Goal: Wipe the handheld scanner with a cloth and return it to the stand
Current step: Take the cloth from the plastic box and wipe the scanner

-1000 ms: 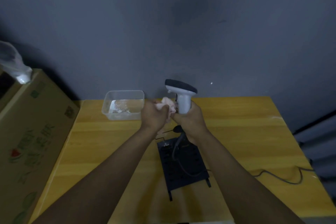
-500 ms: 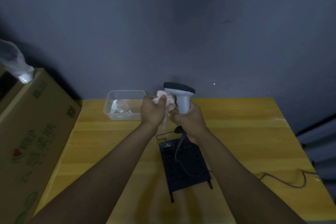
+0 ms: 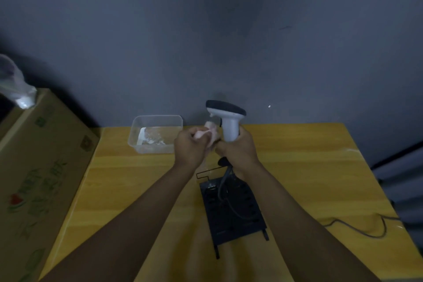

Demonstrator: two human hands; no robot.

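A clear plastic tub (image 3: 155,134) holding something pale and crumpled sits at the far left of the yellow wooden table (image 3: 309,167) against a dark grey wall (image 3: 206,30), while above the black stand (image 3: 233,210) the right hand (image 3: 238,151) grips the upright white scanner (image 3: 226,120) and the left hand (image 3: 191,149) presses a bunched pink cloth (image 3: 209,131) beside its handle.

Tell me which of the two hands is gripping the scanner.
The right hand, wrapped around the scanner handle; the left hand holds the pink cloth.
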